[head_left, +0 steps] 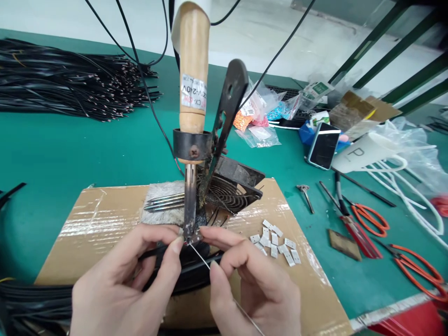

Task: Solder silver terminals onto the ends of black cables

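A soldering iron [192,84] with a wooden handle stands upright in a black clamp, tip down over a taped cardboard sheet [105,219]. My left hand [133,275] is pinched on a black wire [154,254] and holds its end at the iron's tip [189,235]. My right hand [252,280] is pinched on a thin strand of solder wire [205,261], whose end also meets the tip. A small part sits at the tip between my fingertips; I cannot make it out clearly.
Small white pieces [276,242] lie on the cardboard to the right. A fan [227,191] sits behind the iron. Bundled black wires [70,79] lie far left. Orange-handled scissors [371,219], tools, a phone [324,144], bags and a white cup [367,151] crowd the right.
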The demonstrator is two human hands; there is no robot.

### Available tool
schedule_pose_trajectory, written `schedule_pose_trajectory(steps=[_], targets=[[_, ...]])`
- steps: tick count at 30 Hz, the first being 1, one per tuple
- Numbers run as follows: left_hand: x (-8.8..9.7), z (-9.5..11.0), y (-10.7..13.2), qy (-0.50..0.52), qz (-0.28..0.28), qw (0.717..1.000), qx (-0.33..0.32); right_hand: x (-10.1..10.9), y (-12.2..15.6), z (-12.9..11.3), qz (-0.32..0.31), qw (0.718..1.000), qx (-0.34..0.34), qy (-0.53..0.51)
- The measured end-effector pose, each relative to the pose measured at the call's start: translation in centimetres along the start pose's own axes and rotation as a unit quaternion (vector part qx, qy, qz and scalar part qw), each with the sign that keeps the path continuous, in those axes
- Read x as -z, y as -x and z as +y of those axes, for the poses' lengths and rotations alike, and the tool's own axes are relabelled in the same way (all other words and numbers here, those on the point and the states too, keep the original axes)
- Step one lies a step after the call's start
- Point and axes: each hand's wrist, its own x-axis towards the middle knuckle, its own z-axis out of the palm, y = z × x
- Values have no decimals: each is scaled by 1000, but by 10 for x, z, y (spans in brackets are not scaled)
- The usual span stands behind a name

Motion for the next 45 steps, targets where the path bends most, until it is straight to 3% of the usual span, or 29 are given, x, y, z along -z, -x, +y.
schedule_pose_trajectory(steps=[10,15,28,35,45], targets=[[6,1,1,-35,12,999,-26,-5,0,-3,13,1000,-18,-22],[0,7,-3,-66,22,998,9,-8,2,-3,25,999,-24,-18],[-7,19,-7,-78,21,997,-7,-6,2,-3,19,999,-27,-27],[-1,7,0,-61,19,998,9,-5,-3,-3,6,999,3,-50],[11,-9,4,-48,-45,998,-6,-4,-4,-2,2,999,40,-37]])
